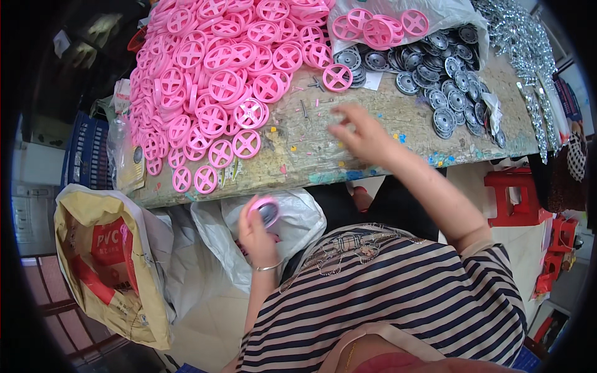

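My left hand [255,239] is closed on a pink toy wheel [266,212] with a grey disc set in its middle. It holds the wheel just off the table's front edge, over the mouth of a white plastic bag [305,217]. Over the middle of the table, my right hand [364,133] has bent fingers apart, with nothing visible between them. Beyond its fingertips lie a small metal pin [304,109] and tiny bits. A large heap of pink spoked wheels [224,84] covers the table's left side. Grey hubcap-like discs [444,118] are piled at the right.
The worn wooden table [317,152] carries paint stains. Pink rings rest on a clear plastic bag [429,18] at the back. Silver tinsel [522,56] hangs at the far right. A yellow sack [109,261] stands open at lower left, a red stool [513,196] at right.
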Action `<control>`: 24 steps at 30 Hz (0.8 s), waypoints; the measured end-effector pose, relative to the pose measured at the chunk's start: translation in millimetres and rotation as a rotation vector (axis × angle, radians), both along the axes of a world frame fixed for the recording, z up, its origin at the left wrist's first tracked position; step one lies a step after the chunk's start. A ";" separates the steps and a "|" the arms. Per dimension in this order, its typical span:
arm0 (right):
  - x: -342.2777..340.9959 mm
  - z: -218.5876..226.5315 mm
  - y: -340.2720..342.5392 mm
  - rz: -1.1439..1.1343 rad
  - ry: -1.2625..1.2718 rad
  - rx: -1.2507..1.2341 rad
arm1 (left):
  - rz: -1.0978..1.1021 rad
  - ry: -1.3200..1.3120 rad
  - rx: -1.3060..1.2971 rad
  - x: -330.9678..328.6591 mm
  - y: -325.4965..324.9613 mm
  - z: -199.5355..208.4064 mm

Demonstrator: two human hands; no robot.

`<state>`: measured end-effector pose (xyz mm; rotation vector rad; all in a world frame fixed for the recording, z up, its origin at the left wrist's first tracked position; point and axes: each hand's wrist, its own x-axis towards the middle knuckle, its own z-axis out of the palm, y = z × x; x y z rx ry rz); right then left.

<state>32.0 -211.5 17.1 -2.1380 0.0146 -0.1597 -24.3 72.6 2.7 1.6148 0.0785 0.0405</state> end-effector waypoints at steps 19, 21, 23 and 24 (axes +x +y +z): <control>63.0 2.6 -107.7 -0.238 0.033 -0.093 | -0.016 -0.013 0.172 -0.1 14.6 -29.7; 46.4 12.8 -99.5 -0.206 0.066 0.011 | -0.161 -0.097 0.154 7.5 -9.5 -20.0; 14.8 40.8 -62.5 -0.042 -0.005 -0.159 | -0.279 -0.046 -0.062 11.8 -37.0 -7.2; 1.3 44.7 -43.5 0.042 0.023 -0.096 | -0.251 -0.099 -0.211 13.6 -67.2 1.3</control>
